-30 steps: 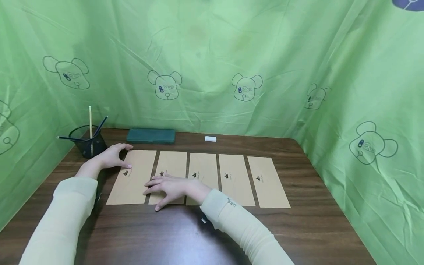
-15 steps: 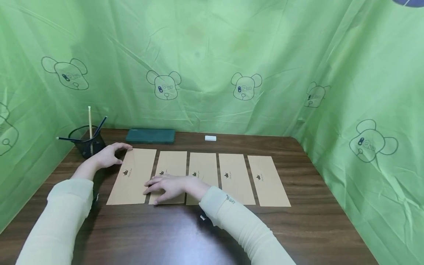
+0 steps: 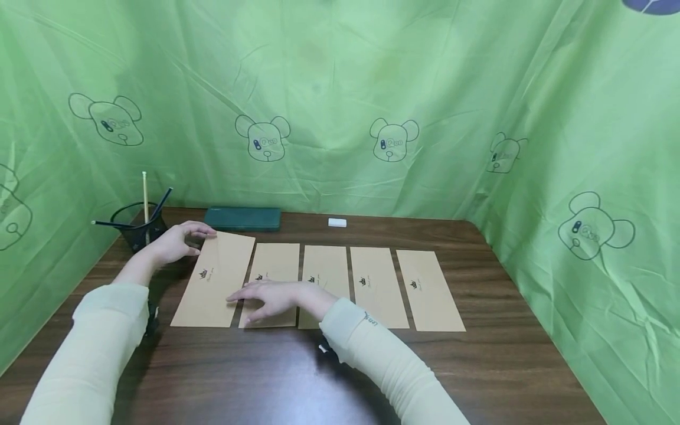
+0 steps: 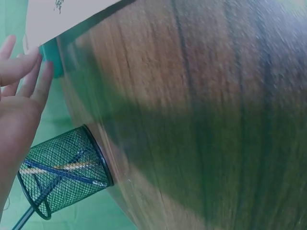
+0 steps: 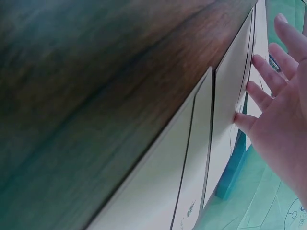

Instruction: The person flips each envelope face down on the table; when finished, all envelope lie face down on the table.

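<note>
Several tan kraft-paper cards with a small crown print lie in a row on the table. At the far left my left hand (image 3: 177, 242) pinches the top left corner of the leftmost card (image 3: 212, 295), its top end raised and its bottom edge down at the table. In the left wrist view this raised card (image 4: 67, 17) meets the fingertips. My right hand (image 3: 273, 298) spreads its fingers over the second card (image 3: 276, 260), fingertips reaching the right edge of the leftmost one. Part of the third card (image 3: 326, 262) is behind the right wrist.
Behind the left hand stands a black mesh pen cup (image 3: 146, 233) with several pencils or pens. A dark green case (image 3: 242, 219) and a white eraser-like block (image 3: 337, 222) lie along the table's back edge. Green curtains (image 3: 329, 88) enclose the table.
The left thumb has drawn back off the leftmost card's face to its edge. That card's top end has risen and shifted slightly right. The right hand has barely moved.
</note>
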Demonstrator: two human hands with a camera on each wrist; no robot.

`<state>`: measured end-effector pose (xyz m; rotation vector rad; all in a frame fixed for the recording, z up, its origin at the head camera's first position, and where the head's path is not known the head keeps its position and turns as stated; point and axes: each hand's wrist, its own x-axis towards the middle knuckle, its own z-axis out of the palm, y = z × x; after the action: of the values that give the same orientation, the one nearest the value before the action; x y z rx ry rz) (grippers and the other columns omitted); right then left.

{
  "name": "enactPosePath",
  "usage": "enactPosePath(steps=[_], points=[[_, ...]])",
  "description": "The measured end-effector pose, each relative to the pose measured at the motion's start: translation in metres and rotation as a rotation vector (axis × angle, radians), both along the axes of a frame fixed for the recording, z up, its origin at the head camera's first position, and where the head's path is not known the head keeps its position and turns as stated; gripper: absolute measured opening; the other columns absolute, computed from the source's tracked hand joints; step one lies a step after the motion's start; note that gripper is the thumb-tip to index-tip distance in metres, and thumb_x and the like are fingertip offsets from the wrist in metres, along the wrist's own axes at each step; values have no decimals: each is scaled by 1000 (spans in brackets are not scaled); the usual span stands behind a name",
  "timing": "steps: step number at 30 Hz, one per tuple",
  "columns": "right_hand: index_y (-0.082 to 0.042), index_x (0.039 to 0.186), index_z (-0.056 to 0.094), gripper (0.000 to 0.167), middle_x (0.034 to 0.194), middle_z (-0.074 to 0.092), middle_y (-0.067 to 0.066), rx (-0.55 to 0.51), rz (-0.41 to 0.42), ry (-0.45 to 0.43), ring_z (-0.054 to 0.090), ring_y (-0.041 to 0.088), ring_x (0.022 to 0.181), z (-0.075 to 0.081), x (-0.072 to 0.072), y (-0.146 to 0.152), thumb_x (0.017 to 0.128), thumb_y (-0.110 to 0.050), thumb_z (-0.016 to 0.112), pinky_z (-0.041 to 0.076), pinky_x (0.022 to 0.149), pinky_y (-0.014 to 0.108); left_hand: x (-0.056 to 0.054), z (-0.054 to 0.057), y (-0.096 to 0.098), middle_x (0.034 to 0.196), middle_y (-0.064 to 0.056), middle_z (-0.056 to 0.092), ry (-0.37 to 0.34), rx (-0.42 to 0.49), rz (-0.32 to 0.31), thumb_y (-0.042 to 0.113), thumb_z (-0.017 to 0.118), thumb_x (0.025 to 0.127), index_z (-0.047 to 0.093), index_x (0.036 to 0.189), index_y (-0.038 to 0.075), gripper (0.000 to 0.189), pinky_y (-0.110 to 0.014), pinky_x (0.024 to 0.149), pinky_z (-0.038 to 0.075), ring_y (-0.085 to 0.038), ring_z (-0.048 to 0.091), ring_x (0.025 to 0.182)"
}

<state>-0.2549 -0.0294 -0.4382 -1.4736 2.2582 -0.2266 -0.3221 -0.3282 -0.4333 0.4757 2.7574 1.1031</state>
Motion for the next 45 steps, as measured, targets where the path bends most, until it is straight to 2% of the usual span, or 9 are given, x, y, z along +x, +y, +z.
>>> enactPosePath(steps=[5, 8, 12, 19, 23, 29, 35, 38, 45], points=[[-29, 149, 28, 62, 152, 30, -14, -20, 3, -5, 20, 6, 141, 1, 0, 0, 94, -43, 54, 12, 116, 29, -1, 0, 1, 129, -22, 46, 14, 68, 15, -22, 55, 75, 57, 123, -1, 53, -32, 76, 54, -38, 54, 107], [-30, 149, 28, 61, 151, 30, -15, -24, -2, -13, 21, 3, 139, 1, 1, 0, 94, -43, 53, 11, 116, 26, 0, 1, 0, 125, -22, 48, 10, 69, 31, -18, 63, 76, 58, 122, -2, 49, -29, 72, 55, -34, 57, 102], [-30, 149, 26, 62, 152, 29, -13, -45, -28, -61, 22, 1, 139, 0, 2, 1, 95, -44, 51, 13, 114, 22, 1, 3, -1, 124, -24, 48, 6, 57, 31, -10, 68, 78, 58, 121, -2, 45, -32, 75, 55, -37, 58, 102], [-28, 150, 24, 60, 153, 27, -13, -117, -87, -148, 24, -1, 137, 2, 6, 0, 97, -47, 45, 18, 111, 15, 3, 8, -1, 113, -20, 55, 161, -76, 46, 0, 71, 80, 68, 109, 3, 29, -47, 85, 46, -35, 54, 101], [-28, 149, 26, 57, 149, 35, -14, -181, -147, -187, 30, -1, 135, 6, 11, -3, 98, -46, 42, 23, 109, 16, 2, 13, -2, 116, -20, 54, 174, -116, 39, 11, 71, 83, 71, 105, 6, 22, -55, 90, 40, -38, 50, 108], [-29, 150, 23, 56, 150, 34, -9, -379, -259, -357, 42, 4, 129, 11, 17, -8, 99, -41, 42, 35, 103, 19, 0, 24, -1, 117, -19, 56, 135, -91, 21, 16, 71, 84, 69, 99, 6, 18, -58, 95, 35, -39, 47, 114], [-37, 149, 21, 54, 138, 51, 3, -529, -406, -661, 59, 9, 109, 13, 23, -13, 100, -33, 44, 54, 81, 31, -5, 35, 2, 125, -16, 58, 63, -69, -16, 25, 70, 85, 60, 95, 8, 22, -59, 98, 34, -38, 46, 122], [-40, 148, 20, 54, 140, 49, 4, -549, -443, -762, 61, 15, 109, 15, 25, -15, 100, -32, 44, 56, 77, 35, -5, 40, 4, 121, -13, 61, 53, -57, -22, 25, 71, 85, 59, 97, 8, 23, -54, 96, 37, -33, 50, 117], [-44, 146, 20, 55, 141, 45, 5, -585, -461, -869, 62, 21, 105, 23, 30, -18, 100, -29, 45, 57, 73, 42, 0, 52, 7, 102, -10, 60, 58, -77, -54, 24, 69, 86, 56, 102, 5, 27, -30, 80, 43, -15, 54, 92]])
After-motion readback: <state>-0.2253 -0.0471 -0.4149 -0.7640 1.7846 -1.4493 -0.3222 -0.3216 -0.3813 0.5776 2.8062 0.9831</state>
